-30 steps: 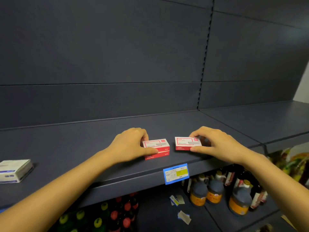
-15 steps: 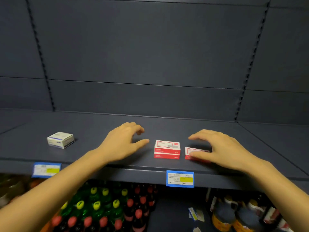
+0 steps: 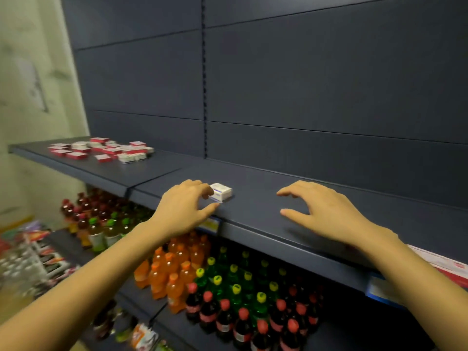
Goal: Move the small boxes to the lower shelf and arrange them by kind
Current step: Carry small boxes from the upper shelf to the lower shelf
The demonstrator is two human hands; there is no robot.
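Observation:
A small white box with blue print [image 3: 221, 192] lies on the dark shelf [image 3: 253, 219] near its front edge. My left hand [image 3: 184, 209] is at the box's left side, index finger on its top corner and thumb against its front corner, pinching it. My right hand [image 3: 326, 211] hovers over the shelf to the right, fingers spread and holding nothing. Several red and white small boxes [image 3: 101, 149] lie scattered in a loose pile at the far left of the shelf. Part of a red box [image 3: 448, 268] shows at the right edge behind my right forearm.
The shelf's dark back panel [image 3: 329, 84] rises behind. Below the shelf stand rows of orange soda bottles [image 3: 174, 269], green bottles with yellow caps [image 3: 235, 277] and dark cola bottles [image 3: 243, 323]. A blue price tag [image 3: 379, 290] hangs on the shelf edge at right.
The view has swung left along the shelf. Both hands have let go of the two red boxes. My left hand has reached the white box and closed on it.

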